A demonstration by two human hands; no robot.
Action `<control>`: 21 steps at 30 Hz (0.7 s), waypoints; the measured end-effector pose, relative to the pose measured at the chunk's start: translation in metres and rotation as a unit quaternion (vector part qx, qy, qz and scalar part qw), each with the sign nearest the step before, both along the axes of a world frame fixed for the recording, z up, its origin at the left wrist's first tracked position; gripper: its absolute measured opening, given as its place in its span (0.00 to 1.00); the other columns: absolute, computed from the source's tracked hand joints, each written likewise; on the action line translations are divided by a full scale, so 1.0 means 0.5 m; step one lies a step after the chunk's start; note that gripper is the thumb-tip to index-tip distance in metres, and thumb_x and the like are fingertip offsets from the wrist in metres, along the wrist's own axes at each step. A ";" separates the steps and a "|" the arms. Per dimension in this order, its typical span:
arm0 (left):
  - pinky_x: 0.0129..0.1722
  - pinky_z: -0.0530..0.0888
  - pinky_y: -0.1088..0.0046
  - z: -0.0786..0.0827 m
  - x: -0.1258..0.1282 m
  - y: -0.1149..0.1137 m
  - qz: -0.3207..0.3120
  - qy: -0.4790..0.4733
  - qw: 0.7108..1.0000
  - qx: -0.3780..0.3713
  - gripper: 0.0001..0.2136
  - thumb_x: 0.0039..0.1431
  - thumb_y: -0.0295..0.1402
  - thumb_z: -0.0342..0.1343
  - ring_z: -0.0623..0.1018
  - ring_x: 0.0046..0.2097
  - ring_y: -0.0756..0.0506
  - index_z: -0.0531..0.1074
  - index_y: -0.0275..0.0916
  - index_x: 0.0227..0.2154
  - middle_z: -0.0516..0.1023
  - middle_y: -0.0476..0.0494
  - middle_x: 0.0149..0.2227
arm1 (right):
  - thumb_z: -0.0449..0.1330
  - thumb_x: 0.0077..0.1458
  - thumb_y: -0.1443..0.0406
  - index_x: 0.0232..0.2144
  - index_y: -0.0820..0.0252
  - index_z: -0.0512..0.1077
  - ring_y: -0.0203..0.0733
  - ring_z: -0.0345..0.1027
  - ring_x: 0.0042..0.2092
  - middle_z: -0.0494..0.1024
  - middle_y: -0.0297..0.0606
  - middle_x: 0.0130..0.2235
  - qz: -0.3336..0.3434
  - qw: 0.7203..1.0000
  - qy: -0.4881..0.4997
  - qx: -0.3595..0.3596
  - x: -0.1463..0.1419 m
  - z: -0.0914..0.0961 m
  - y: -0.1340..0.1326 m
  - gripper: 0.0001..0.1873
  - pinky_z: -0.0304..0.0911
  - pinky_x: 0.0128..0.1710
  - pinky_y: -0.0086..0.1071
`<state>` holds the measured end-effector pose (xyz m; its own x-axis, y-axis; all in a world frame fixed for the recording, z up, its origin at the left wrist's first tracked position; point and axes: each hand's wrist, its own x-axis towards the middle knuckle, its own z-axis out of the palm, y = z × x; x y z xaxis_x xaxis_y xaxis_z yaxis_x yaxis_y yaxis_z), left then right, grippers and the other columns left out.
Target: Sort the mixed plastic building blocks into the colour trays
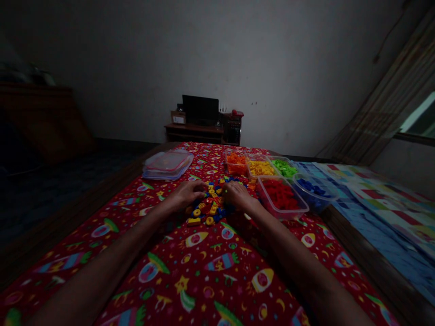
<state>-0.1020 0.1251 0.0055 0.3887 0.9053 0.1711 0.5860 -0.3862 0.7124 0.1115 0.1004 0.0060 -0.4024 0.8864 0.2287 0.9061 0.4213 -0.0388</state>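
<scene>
A loose pile of mixed toy building bricks lies on the red patterned cloth, mostly yellow, blue and red pieces. My left hand is at the pile's left edge, thumb and fingers apart, with nothing visible between them. Over the right side of the pile, my right hand has its fingers curled down and together. A tiny yellow-green spot shows by those fingertips, too small to name. Right of this hand stands a clear tub of red bricks.
Behind the red tub are tubs of orange bricks, yellow bricks and green bricks. A round tub of blue bricks stands at the right. Stacked clear lids lie at the left. The cloth covers the surface.
</scene>
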 end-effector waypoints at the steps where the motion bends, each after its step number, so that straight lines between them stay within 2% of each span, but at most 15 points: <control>1: 0.37 0.73 0.70 -0.003 -0.001 0.002 -0.003 -0.014 1.000 -0.005 0.19 0.42 0.41 0.56 0.77 0.39 0.43 0.76 0.37 0.38 0.80 0.45 0.35 | 0.50 0.59 0.67 0.44 0.64 0.71 0.43 0.66 0.42 0.74 0.47 0.43 0.000 1.000 0.004 -0.011 0.000 0.005 0.000 0.14 0.56 0.37 0.30; 6: 0.37 0.74 0.69 -0.005 -0.002 0.004 -0.013 -0.001 1.000 -0.009 0.17 0.43 0.40 0.56 0.77 0.39 0.42 0.76 0.37 0.37 0.80 0.44 0.36 | 0.50 0.57 0.68 0.37 0.64 0.74 0.39 0.66 0.33 0.76 0.43 0.34 0.016 0.998 -0.003 -0.061 0.005 0.019 0.005 0.13 0.52 0.30 0.28; 10: 0.40 0.72 0.72 0.006 0.015 -0.010 -0.024 0.078 0.992 0.094 0.11 0.49 0.35 0.54 0.76 0.39 0.45 0.77 0.39 0.34 0.80 0.45 0.36 | 0.52 0.56 0.69 0.38 0.65 0.73 0.39 0.65 0.36 0.75 0.44 0.35 0.037 0.999 -0.013 -0.031 0.017 0.007 0.011 0.12 0.53 0.33 0.28; 14: 0.41 0.70 0.74 -0.002 0.043 -0.029 -0.121 0.130 0.966 0.186 0.09 0.55 0.30 0.52 0.75 0.40 0.47 0.77 0.40 0.34 0.79 0.44 0.37 | 0.53 0.56 0.69 0.37 0.68 0.73 0.38 0.65 0.37 0.75 0.45 0.35 0.029 0.999 -0.015 -0.026 0.029 0.000 0.012 0.10 0.53 0.35 0.27; 16: 0.39 0.69 0.75 -0.011 0.051 -0.033 -0.146 0.162 0.955 0.201 0.10 0.56 0.28 0.50 0.75 0.39 0.47 0.78 0.40 0.33 0.78 0.43 0.36 | 0.54 0.56 0.68 0.36 0.68 0.73 0.37 0.64 0.35 0.75 0.44 0.34 0.031 0.999 0.001 -0.035 0.036 0.010 0.006 0.09 0.53 0.34 0.27; 18: 0.37 0.69 0.76 -0.014 0.054 -0.035 -0.136 0.192 0.951 0.199 0.10 0.56 0.27 0.51 0.75 0.37 0.48 0.78 0.40 0.32 0.78 0.44 0.34 | 0.54 0.57 0.67 0.36 0.69 0.72 0.36 0.64 0.34 0.74 0.44 0.34 0.028 0.999 0.022 -0.037 0.043 0.029 -0.004 0.09 0.52 0.32 0.27; 21: 0.36 0.69 0.77 -0.002 0.051 -0.039 -0.113 0.223 0.956 0.156 0.09 0.53 0.27 0.53 0.75 0.36 0.48 0.78 0.39 0.33 0.79 0.45 0.34 | 0.54 0.56 0.69 0.36 0.68 0.72 0.35 0.63 0.33 0.75 0.43 0.34 0.021 0.998 0.053 -0.039 0.054 0.066 -0.024 0.09 0.52 0.31 0.26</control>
